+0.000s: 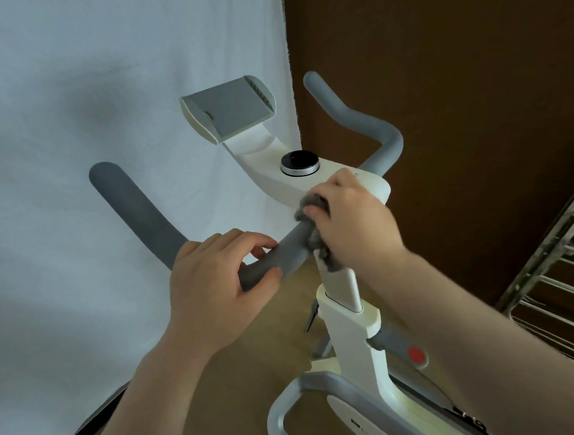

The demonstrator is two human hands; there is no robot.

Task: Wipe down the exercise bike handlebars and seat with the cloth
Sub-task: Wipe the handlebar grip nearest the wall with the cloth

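Note:
The exercise bike's grey padded handlebars curve up on both sides of a white console: the left bar and the right bar. My left hand grips the left bar near its inner end, fingers curled round it. My right hand holds a fuzzy grey cloth bunched against the bar where it meets the white stem. Part of the cloth hangs below my hand. The seat is out of view.
A round black knob sits on the console, with a grey tablet holder beyond it. A white sheet hangs at left, a brown wall at right, a metal rack at far right. A red knob sits on the frame below.

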